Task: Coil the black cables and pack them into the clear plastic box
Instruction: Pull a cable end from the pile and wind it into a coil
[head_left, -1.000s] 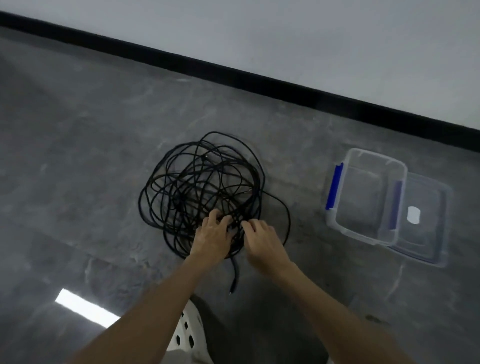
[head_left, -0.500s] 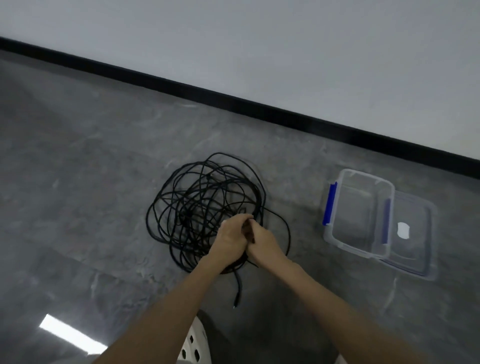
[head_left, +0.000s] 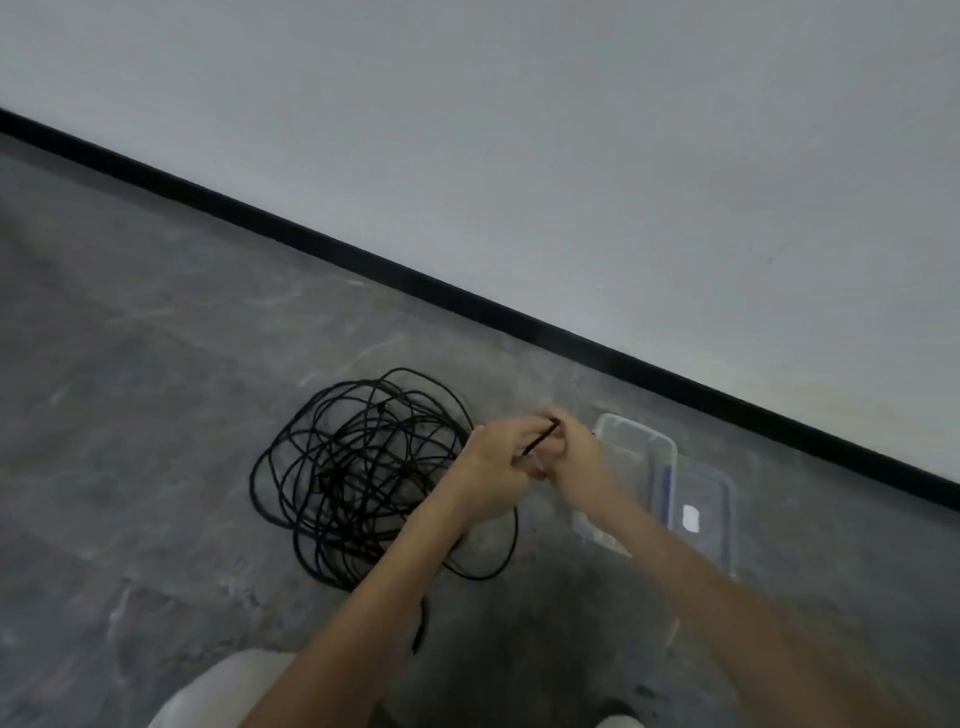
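Both hands have lifted off the heap and come together at mid-frame, just right of the cables (head_left: 363, 478), where a second ago they were pressed down into the tangle. The left hand (head_left: 493, 467) and right hand (head_left: 576, 462) now touch each other, and a short black length of cable end (head_left: 543, 440) runs slantwise between them. The left fingers (head_left: 511, 434) are curled closed around it; the right fingers are folded in too, but whether they actually pinch the strand is hidden by the knuckles.

The heap stays a loose, tangled ring on the floor (head_left: 156, 467) at center-left, with one tail trailing toward the bottom of the frame. The box (head_left: 636, 431) sits empty at right, partly behind the right wrist, its lid (head_left: 722, 499) lying beside it.

This looks like an end has been found, so coiling can begin; nothing is packed yet.
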